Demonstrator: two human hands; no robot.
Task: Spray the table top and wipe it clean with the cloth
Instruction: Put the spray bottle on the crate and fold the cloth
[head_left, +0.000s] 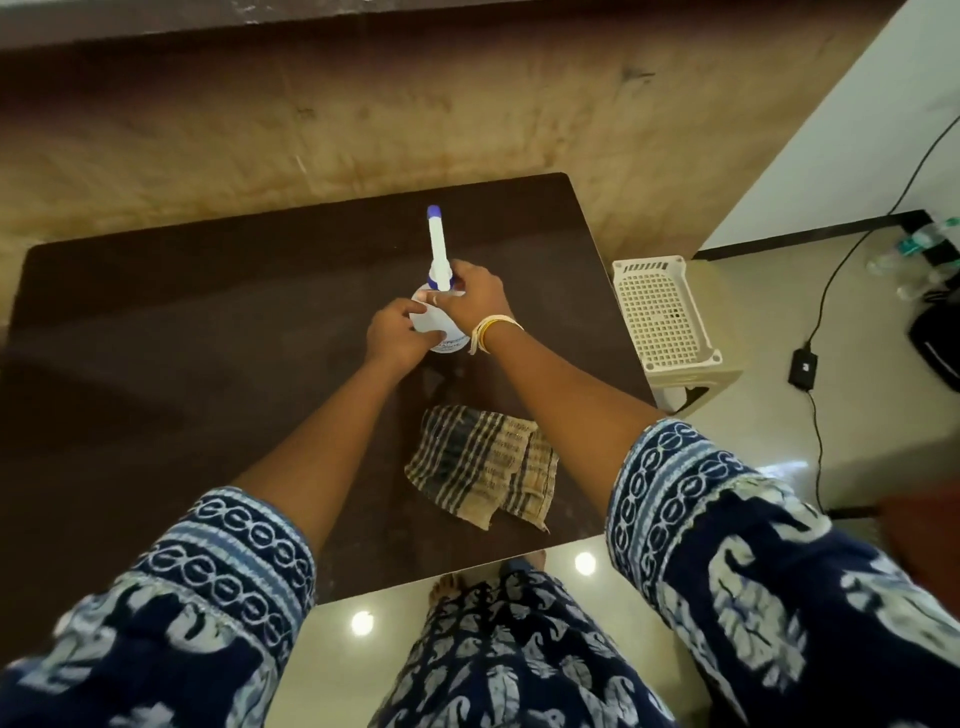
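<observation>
Both hands meet on the spray bottle (439, 312), upright near the middle of the dark table top (182, 322): the left hand (397, 332) grips its body, the right hand (470, 296) curls around the neck below the nozzle, which points far. Close behind them, toward the near edge, lies the folded striped cloth (483, 465), nearer the right arm. A white basket (662, 312) stands on the pale floor to the right.

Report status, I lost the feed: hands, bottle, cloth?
Left hand and right hand both grip spray bottle. Cloth lies untouched on table. Nothing obstructing.
</observation>
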